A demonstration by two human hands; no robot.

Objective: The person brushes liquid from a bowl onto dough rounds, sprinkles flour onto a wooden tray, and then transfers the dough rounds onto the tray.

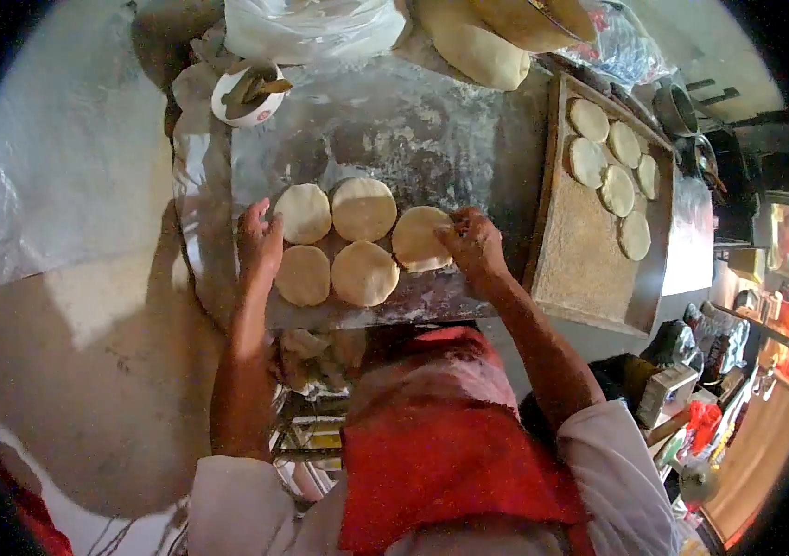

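The right hand (473,246) has its fingers drawn together on the right rim of a dough disc (416,237). It appears to be pinching the edge, though the fingertips are too small to be sure. The left hand (260,243) lies open with fingers spread, its tips against the rims of the two leftmost discs (303,214), one beyond the other. Between the hands sit two middle discs (364,209). All five lie close together in a cluster on the floured bench (432,130).

The dough disc looks soft, light and limp, and dusted enough not to stick. Lifted by one edge it would likely stretch and sag, so flat fingers slid under the rim, or both hands at opposite edges, would hold it best. It lies flat, face up. Being nearly round, it has no real long axis and points no particular way.

Further right, a tray (585,264) of pale crumbs carries six smaller rounds (616,190). At the bench's far side are a large dough lump (478,51), a white bowl (248,97) and a plastic bag (311,28).
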